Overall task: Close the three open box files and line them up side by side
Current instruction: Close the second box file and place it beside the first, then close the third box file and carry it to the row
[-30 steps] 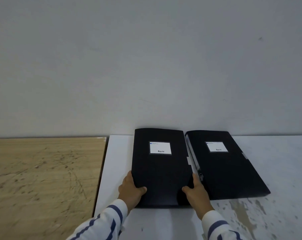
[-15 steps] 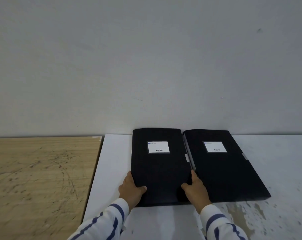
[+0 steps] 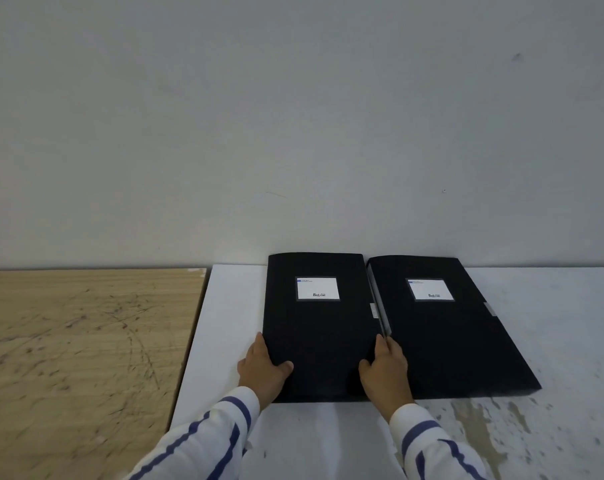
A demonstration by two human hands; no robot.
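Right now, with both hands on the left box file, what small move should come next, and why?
Probably nudge the left box file rightward, square against the right box file. Both lie closed on the white table, but a thin gap shows between them. The left hand and right hand already grip its near corners.

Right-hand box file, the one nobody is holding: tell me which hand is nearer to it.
Right. The right hand grips the left box file at its right edge, against the right-hand box file. The left hand holds the far left edge, a file's width away.
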